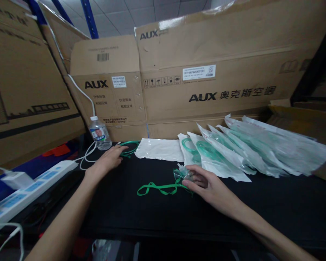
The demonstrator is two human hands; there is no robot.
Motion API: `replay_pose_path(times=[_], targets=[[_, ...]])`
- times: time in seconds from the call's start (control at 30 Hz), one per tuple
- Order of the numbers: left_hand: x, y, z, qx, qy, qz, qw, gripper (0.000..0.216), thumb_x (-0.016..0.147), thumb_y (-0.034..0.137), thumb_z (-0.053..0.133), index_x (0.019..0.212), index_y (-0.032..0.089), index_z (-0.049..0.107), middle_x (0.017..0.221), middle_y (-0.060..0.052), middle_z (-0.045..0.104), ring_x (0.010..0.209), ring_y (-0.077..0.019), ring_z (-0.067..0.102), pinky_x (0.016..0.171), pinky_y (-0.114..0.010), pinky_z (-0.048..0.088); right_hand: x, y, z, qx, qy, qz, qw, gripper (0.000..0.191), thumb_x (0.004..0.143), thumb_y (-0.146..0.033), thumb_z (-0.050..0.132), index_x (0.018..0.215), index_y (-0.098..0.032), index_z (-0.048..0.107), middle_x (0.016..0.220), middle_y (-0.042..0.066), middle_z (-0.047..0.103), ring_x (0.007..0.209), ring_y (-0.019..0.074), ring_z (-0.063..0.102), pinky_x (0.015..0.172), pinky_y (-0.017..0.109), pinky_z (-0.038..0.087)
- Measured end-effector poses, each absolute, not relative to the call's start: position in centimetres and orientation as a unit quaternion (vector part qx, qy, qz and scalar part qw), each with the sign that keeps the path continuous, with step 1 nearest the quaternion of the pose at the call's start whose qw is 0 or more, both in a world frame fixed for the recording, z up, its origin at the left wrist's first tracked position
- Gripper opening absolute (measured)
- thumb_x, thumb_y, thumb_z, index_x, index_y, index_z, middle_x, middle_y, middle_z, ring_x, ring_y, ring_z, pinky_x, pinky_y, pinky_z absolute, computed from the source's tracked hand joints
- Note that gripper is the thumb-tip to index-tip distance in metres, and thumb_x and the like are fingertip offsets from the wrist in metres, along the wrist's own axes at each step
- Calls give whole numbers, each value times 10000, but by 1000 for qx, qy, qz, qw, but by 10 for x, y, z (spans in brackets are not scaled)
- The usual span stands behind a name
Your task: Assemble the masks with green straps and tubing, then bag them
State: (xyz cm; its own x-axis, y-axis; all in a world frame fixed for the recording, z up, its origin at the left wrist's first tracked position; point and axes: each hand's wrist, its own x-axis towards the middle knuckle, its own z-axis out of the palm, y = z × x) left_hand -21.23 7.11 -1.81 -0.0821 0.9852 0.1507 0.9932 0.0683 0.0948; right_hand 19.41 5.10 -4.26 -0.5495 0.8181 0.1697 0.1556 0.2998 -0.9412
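Observation:
My right hand [202, 181] is closed around a small clear plastic face mask [184, 173], with thumb and fingers at its right side. From the mask a green elastic strap [159, 187] trails left in loops over the black tabletop [130, 217]. My left hand [110, 158] is stretched out, palm down, at the left end of a coil of green tubing [130, 148]. Its fingertips reach the coil, which lies on the table; the underside of the fingers is hidden. A flat white pouch [160, 149] lies just right of the coil.
Several white-and-clear pouches holding green items [216, 154] overlap at the right. A water bottle [100, 134] stands behind my left hand. A white power strip [34, 192] with cables lies at left. Large cardboard boxes [168, 119] wall the back.

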Motion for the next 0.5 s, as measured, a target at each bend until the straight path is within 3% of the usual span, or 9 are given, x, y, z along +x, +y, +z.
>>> replay_pose_path(times=[0.13,0.23,0.5], targets=[[-236,107,-22,-683,-730,-36,-17,341,918,348,682,1195,151,655,1277,-119,651,1174,-276,621,1022,-504,483,193,50,-43,-322,-723,510,338,404,839,-453,708,1138,-205,600,840,-6,604,813,161,644,808,314,549],[-242,116,-27,-694,-719,-28,-11,264,943,349,665,1110,144,669,1222,-99,657,1147,-266,619,997,-508,492,194,49,-41,-311,-720,513,349,359,848,-434,711,1114,-211,616,856,-5,627,810,156,654,811,310,555],[-244,115,-31,-704,-708,-55,-5,309,983,371,604,1194,147,625,1173,-94,660,1049,-240,652,929,-466,532,195,49,-41,-302,-721,520,345,335,864,-448,700,1100,-224,619,878,1,642,822,167,668,812,319,556]])
